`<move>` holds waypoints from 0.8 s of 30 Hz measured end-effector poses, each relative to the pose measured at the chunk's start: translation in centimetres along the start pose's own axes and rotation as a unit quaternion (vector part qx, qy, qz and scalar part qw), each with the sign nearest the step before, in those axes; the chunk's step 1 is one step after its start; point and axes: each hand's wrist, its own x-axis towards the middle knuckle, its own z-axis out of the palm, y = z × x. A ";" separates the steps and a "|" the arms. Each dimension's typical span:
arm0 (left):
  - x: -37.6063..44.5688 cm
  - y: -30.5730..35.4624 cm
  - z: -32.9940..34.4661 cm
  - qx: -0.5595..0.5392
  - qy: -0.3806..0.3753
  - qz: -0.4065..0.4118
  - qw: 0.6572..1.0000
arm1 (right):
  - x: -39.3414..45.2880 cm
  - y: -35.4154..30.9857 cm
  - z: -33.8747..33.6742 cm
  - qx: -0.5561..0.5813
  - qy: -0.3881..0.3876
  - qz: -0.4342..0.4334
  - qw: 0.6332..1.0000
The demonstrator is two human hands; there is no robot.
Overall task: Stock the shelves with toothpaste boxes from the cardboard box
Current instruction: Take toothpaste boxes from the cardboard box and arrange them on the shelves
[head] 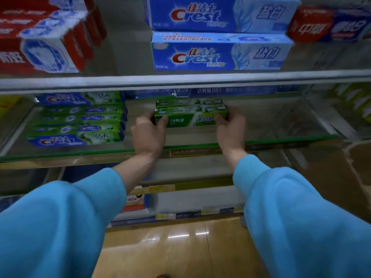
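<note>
blue sleeves [60, 217] reach out; left hand [147, 135] and right hand [230, 129] each pinch in their grip one end of green darlie toothpaste boxes [190, 115] over the shelf [80, 152].

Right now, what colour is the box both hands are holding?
Green, white at its right end: the Darlie box, head view.

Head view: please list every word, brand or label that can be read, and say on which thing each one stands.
"Crest" with "佳洁士" and "盐白": two blue Crest boxes on the upper shelf.
"DARLIE": green Darlie box, held at its ends by the left hand and right hand.
"Crest" with "佳洁士": green and blue Crest stack on the glass shelf.
"中华": red box, upper right.
Small print and shelf price tags: too blurred to read.
</note>
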 end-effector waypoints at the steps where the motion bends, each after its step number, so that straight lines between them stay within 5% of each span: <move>1: 0.4 -0.3 0.4 0.006 0.006 -0.011 1.000 | 0.2 0.0 0.2 -0.012 0.002 0.003 1.000; 6: 0.9 -0.6 1.5 -0.014 -0.002 -0.036 0.999 | 0.8 0.0 0.9 -0.073 0.025 0.034 0.996; 19: 0.9 -0.8 1.4 -0.031 -0.029 -0.049 0.998 | 1.2 -0.1 0.6 -0.017 0.025 0.060 0.998; 24: -0.6 0.6 0.5 0.046 -0.040 -0.012 0.998 | 0.9 -0.8 0.0 0.003 0.005 0.077 0.997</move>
